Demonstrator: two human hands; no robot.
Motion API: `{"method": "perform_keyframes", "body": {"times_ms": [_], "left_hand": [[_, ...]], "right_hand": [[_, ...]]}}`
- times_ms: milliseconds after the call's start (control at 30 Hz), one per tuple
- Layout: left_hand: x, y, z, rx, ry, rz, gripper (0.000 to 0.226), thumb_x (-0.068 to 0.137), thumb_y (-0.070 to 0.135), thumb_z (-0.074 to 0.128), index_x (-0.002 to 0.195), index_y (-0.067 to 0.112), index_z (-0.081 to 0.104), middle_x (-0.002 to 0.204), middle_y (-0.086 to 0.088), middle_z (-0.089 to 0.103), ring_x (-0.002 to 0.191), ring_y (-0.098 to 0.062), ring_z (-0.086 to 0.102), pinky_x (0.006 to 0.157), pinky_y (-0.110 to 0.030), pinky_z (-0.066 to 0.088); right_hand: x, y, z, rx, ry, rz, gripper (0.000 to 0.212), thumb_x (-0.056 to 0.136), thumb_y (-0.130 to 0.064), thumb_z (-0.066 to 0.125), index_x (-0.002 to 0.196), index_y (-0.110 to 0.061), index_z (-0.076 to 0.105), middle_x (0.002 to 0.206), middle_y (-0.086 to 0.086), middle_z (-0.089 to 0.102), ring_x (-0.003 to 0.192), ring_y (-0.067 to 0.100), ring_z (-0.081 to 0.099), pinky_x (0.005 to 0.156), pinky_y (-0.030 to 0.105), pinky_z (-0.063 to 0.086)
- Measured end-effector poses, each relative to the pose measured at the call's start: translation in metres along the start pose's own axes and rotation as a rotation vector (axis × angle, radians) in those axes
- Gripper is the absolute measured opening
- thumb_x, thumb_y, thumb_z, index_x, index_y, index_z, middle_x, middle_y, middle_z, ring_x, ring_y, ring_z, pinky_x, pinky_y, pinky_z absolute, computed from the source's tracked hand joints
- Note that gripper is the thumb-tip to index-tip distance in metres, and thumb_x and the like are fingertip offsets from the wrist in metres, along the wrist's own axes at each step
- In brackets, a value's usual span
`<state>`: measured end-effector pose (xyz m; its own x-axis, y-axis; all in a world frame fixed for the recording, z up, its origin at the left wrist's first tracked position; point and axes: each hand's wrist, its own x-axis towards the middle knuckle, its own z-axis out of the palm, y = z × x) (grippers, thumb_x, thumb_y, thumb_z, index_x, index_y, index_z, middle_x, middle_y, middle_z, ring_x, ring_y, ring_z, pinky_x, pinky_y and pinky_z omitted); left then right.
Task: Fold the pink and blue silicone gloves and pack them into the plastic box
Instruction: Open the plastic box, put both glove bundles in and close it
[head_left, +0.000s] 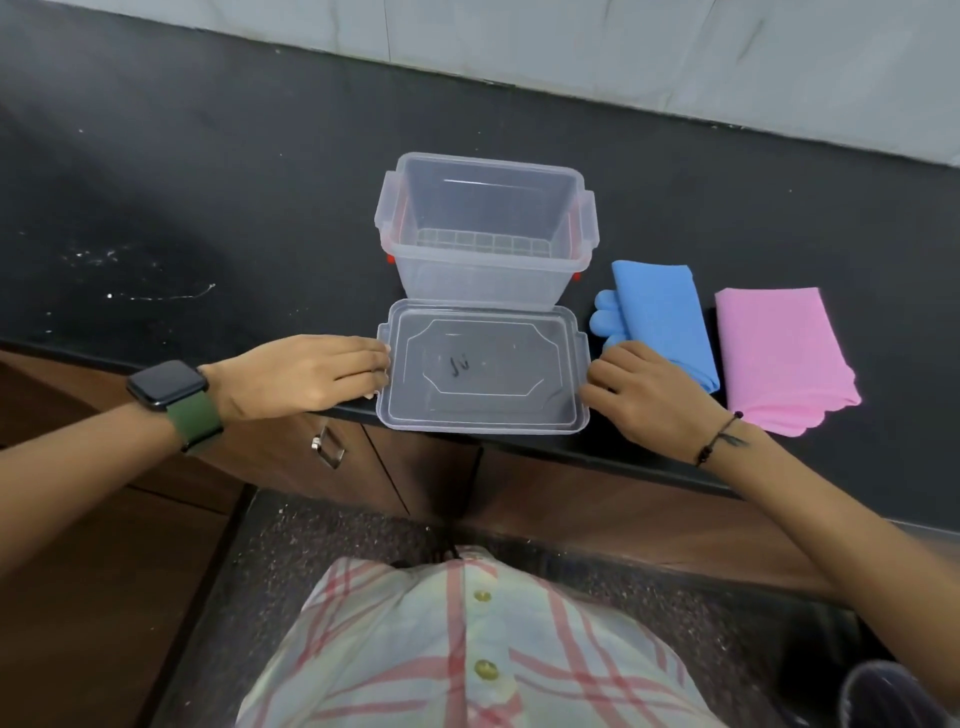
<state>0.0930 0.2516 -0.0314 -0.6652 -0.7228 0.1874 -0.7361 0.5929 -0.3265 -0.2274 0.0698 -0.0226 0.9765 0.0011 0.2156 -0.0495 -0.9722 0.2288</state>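
Observation:
A clear plastic box (485, 270) stands open and empty on the black counter. Its clear lid (483, 366) lies flat in front of it, at the counter's front edge. My left hand (306, 374) touches the lid's left edge with its fingertips. My right hand (649, 395) rests at the lid's right edge, fingers curled on the rim. The blue glove (660, 317) lies folded just right of the box, its fingers sticking out to the left. The pink glove (779, 358) lies folded further right.
The black counter (208, 234) runs back to a pale tiled wall (623, 47). Wooden cabinet doors with a metal handle (327, 447) sit below the counter's front edge. White specks mark the counter at left.

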Motion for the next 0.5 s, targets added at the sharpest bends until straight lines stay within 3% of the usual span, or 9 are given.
{"method": "perform_keyframes", "body": {"times_ms": [200,300,500], "left_hand": [[0.000,0.003,-0.005,-0.042,-0.050,-0.022,0.056,0.101,0.007,0.018,0.093,0.000,0.073,0.100,-0.016,0.073,0.095,-0.030,0.071,0.086,-0.041,0.054],[0.004,0.003,-0.009,-0.070,-0.046,-0.044,0.054,0.103,0.023,0.026,0.089,0.001,0.073,0.096,-0.016,0.073,0.094,-0.030,0.070,0.089,-0.042,0.054],[0.017,0.002,-0.016,-0.180,-0.043,-0.152,0.051,0.096,0.033,0.033,0.086,0.003,0.073,0.098,-0.015,0.072,0.097,-0.030,0.068,0.094,-0.038,0.053]], "right_hand": [[-0.001,-0.007,-0.003,-0.007,0.014,0.021,0.028,0.080,0.001,0.042,0.069,-0.008,0.066,0.062,0.007,0.060,0.056,0.024,0.056,0.063,0.029,0.052],[0.001,-0.009,-0.007,-0.002,-0.007,0.038,0.026,0.080,0.000,0.044,0.069,-0.008,0.066,0.062,0.007,0.060,0.056,0.024,0.056,0.065,0.029,0.052],[0.000,-0.005,-0.020,0.052,-0.029,0.121,0.013,0.065,0.004,0.072,0.062,-0.008,0.067,0.058,0.005,0.060,0.055,0.025,0.056,0.062,0.029,0.050]]}}
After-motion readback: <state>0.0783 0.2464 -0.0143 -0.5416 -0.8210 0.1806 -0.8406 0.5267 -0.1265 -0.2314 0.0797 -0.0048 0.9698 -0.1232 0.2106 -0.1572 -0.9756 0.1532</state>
